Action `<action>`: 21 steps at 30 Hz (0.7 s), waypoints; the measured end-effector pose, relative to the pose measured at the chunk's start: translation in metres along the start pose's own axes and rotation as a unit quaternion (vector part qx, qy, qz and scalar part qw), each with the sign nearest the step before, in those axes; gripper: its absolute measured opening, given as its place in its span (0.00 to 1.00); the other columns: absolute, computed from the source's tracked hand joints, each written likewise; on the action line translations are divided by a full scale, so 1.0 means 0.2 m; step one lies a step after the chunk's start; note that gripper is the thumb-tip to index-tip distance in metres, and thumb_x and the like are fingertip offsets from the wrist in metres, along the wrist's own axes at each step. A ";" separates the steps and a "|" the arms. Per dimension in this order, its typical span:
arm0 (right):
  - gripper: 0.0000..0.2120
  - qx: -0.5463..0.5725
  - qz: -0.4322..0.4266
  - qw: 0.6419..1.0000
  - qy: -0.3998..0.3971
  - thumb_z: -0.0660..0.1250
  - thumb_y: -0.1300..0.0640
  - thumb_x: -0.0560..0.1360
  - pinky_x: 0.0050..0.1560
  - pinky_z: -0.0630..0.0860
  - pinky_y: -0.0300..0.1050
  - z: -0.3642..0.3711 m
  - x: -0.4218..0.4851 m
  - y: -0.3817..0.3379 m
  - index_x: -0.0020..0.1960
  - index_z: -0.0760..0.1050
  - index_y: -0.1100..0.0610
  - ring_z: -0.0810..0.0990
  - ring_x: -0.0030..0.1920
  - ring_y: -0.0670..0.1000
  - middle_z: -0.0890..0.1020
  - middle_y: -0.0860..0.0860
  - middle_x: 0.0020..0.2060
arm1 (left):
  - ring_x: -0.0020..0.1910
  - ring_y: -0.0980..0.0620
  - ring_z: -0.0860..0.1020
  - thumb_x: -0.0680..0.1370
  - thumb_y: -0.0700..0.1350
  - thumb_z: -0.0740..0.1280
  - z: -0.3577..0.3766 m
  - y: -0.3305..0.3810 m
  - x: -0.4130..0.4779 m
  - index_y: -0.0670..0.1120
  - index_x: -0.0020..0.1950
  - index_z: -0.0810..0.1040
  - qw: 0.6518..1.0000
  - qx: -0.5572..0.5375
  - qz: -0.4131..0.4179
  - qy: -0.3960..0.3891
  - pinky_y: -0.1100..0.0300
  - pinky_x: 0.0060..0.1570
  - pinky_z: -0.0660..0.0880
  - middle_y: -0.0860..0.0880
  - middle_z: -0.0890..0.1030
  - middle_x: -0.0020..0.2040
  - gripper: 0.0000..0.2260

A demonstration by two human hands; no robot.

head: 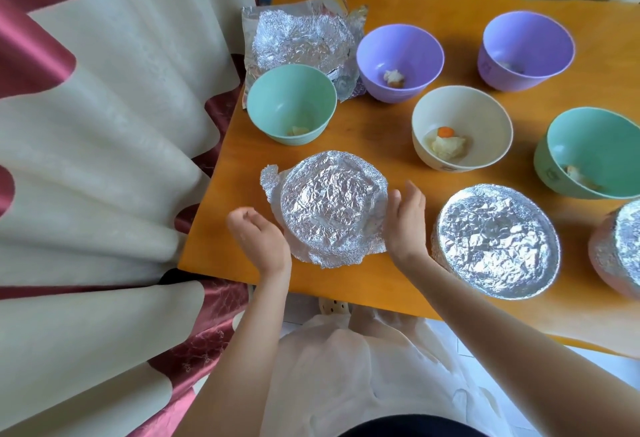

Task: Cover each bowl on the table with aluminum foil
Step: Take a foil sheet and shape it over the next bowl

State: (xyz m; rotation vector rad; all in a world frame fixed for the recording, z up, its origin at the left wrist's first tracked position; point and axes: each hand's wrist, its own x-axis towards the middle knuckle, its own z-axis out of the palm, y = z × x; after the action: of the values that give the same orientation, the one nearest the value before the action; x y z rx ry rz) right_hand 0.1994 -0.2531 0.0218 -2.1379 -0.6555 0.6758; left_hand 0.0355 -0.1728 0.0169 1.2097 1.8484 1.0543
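A foil-draped bowl (329,208) stands near the table's front edge, its foil loose and flaring at the rim. My left hand (258,235) is cupped at its left side with curled fingers, just beside the foil. My right hand (407,220) stands edge-up with straight fingers against the foil's right side. To the right sit a tightly wrapped bowl (497,241) and another wrapped bowl (620,246) cut off by the frame. Uncovered bowls with food scraps: a green bowl (291,104), two purple bowls (400,60) (526,48), a cream bowl (462,131) and a second green bowl (592,151).
A crumpled stack of foil sheets (301,38) lies at the orange table's (381,277) back left corner, behind the green bowl. A cream and maroon curtain (104,159) hangs close along the table's left edge. A colourful wall picture lies beyond the far edge.
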 end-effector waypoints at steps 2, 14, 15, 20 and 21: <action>0.22 -0.083 -0.191 0.978 -0.013 0.50 0.55 0.83 0.74 0.51 0.45 0.00 -0.01 -0.05 0.74 0.57 0.62 0.54 0.75 0.54 0.59 0.57 0.75 | 0.54 0.47 0.72 0.81 0.37 0.54 -0.01 0.06 -0.02 0.39 0.58 0.73 0.981 0.037 0.187 -0.041 0.56 0.55 0.71 0.45 0.73 0.55 0.10; 0.41 -0.390 -0.364 0.830 -0.162 0.25 0.37 0.74 0.74 0.38 0.48 0.03 0.11 -0.04 0.76 0.48 0.61 0.39 0.74 0.52 0.45 0.52 0.75 | 0.72 0.51 0.30 0.72 0.62 0.24 0.05 0.08 0.02 0.47 0.72 0.32 0.729 0.486 0.364 -0.315 0.50 0.72 0.31 0.48 0.36 0.76 0.32; 0.41 -0.382 -0.365 0.834 -0.162 0.26 0.37 0.75 0.73 0.38 0.48 0.02 0.11 -0.04 0.76 0.50 0.61 0.40 0.74 0.53 0.48 0.53 0.75 | 0.72 0.51 0.30 0.72 0.61 0.25 0.05 0.08 0.02 0.47 0.72 0.33 0.730 0.484 0.362 -0.317 0.50 0.72 0.31 0.48 0.35 0.76 0.32; 0.33 -0.325 -0.342 0.868 -0.155 0.39 0.42 0.78 0.73 0.38 0.43 0.02 0.14 -0.14 0.77 0.50 0.60 0.45 0.76 0.53 0.51 0.55 0.76 | 0.74 0.53 0.35 0.78 0.58 0.36 0.09 0.16 0.06 0.48 0.76 0.39 0.781 0.402 0.367 -0.306 0.52 0.73 0.34 0.51 0.37 0.75 0.28; 0.33 -0.316 -0.344 0.871 -0.154 0.40 0.42 0.78 0.73 0.38 0.43 0.03 0.15 -0.16 0.77 0.51 0.61 0.46 0.77 0.53 0.52 0.55 0.76 | 0.75 0.52 0.38 0.80 0.56 0.38 0.11 0.19 0.08 0.47 0.77 0.42 0.785 0.384 0.377 -0.308 0.52 0.74 0.35 0.50 0.40 0.76 0.27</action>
State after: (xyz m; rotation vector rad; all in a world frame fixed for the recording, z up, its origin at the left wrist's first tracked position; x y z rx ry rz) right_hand 0.2107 -0.2128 0.0368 -2.1167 -1.9176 0.4219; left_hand 0.0630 -0.1434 0.0389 2.5435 1.2424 0.0866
